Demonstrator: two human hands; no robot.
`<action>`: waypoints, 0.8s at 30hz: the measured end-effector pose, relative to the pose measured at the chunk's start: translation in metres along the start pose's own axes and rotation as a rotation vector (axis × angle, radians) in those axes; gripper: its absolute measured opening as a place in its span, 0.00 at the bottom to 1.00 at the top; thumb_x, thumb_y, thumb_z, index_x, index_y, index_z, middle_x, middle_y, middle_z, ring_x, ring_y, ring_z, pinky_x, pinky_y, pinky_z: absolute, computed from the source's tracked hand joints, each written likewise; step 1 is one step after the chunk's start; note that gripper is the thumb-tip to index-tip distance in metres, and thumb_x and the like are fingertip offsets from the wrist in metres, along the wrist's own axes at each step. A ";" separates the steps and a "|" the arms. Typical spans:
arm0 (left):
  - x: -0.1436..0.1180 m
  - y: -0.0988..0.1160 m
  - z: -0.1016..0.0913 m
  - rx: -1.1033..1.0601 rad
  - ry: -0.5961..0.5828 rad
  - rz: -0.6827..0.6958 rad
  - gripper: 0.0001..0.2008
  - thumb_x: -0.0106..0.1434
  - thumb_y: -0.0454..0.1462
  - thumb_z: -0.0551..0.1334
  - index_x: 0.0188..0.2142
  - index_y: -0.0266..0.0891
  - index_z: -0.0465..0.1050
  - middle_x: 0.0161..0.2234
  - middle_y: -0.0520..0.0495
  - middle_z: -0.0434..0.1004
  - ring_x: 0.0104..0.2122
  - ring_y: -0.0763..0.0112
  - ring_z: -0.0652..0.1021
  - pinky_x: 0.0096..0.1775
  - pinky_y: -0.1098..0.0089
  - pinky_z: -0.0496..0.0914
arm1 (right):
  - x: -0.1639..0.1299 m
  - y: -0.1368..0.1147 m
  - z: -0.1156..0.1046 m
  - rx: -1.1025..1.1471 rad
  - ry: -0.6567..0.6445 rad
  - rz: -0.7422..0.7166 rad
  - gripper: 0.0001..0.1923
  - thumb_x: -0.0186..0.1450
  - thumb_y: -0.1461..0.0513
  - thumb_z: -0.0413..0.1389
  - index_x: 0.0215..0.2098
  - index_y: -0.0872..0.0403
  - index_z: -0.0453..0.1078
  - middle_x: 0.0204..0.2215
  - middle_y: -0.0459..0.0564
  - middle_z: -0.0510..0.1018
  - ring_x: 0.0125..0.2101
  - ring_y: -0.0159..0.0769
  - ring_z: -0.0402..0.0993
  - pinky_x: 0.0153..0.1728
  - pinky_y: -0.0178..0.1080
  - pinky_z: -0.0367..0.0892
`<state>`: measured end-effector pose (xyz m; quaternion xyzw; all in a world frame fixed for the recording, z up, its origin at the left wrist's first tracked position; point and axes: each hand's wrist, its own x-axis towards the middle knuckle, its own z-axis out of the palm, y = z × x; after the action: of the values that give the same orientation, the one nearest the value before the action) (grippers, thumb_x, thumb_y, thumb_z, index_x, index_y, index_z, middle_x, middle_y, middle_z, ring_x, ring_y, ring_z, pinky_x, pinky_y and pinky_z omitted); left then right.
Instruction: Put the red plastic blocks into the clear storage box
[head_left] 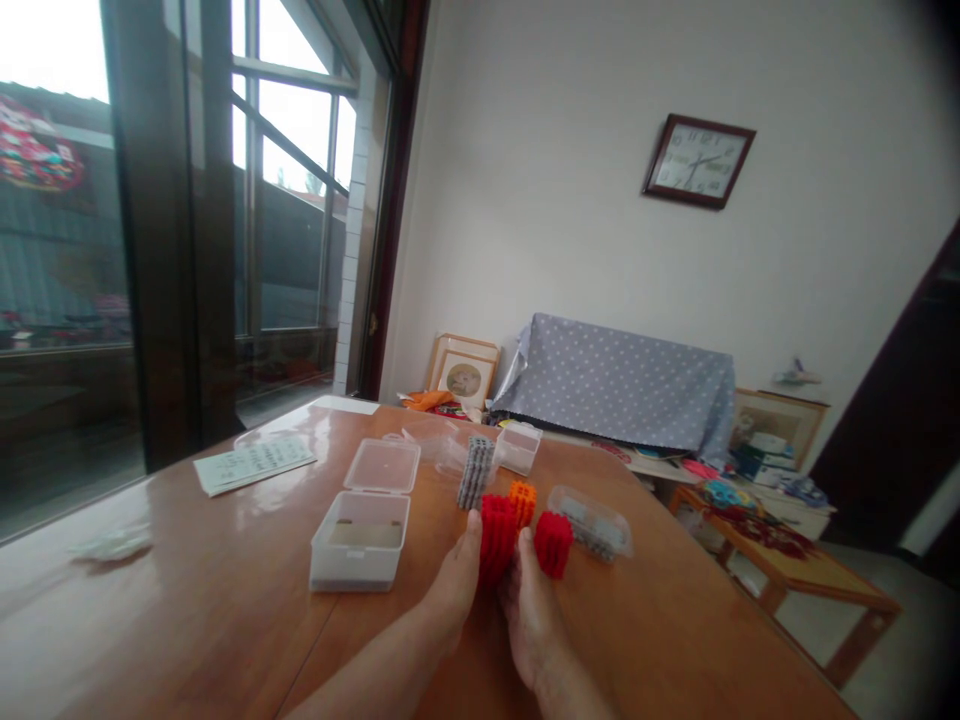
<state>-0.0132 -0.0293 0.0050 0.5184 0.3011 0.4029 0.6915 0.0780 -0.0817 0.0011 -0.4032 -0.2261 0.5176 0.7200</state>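
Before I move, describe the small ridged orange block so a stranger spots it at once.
On the glossy brown table, find the left hand and right hand holding a ridged red block between them. Just beyond, slightly right, is the small ridged orange block. Its colour sets it apart from the second ridged red block, nearer right, and the taller ridged grey tower, left.

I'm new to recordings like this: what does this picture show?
No machine here: this single picture comes from a head-worn camera, looking forward and down. A person's bare left hand and right hand hold a bright red ridged block between them. On the glossy brown table, a grey, knobbly column and an orange ridged block stand beyond it, and another red block to its right. An open translucent plastic box sits to the left; a clear oblong plastic container with grey pieces lies farther right.
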 end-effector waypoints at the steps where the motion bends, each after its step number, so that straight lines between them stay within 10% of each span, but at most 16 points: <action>1: 0.000 0.000 0.000 -0.001 -0.001 0.002 0.39 0.69 0.63 0.47 0.64 0.41 0.71 0.61 0.44 0.74 0.65 0.56 0.69 0.69 0.58 0.57 | 0.001 0.000 0.000 0.005 -0.007 0.003 0.30 0.64 0.39 0.59 0.54 0.48 0.78 0.57 0.49 0.79 0.65 0.47 0.66 0.67 0.49 0.56; 24: 0.012 0.003 -0.005 0.008 -0.014 -0.047 0.39 0.68 0.64 0.47 0.64 0.43 0.70 0.64 0.45 0.70 0.68 0.58 0.65 0.70 0.56 0.52 | 0.015 0.002 -0.006 0.058 -0.061 0.048 0.30 0.67 0.39 0.55 0.57 0.47 0.76 0.60 0.48 0.77 0.65 0.42 0.66 0.66 0.45 0.56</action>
<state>-0.0122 -0.0165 0.0070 0.5169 0.3102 0.3815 0.7008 0.0865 -0.0698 -0.0050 -0.3715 -0.2233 0.5533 0.7113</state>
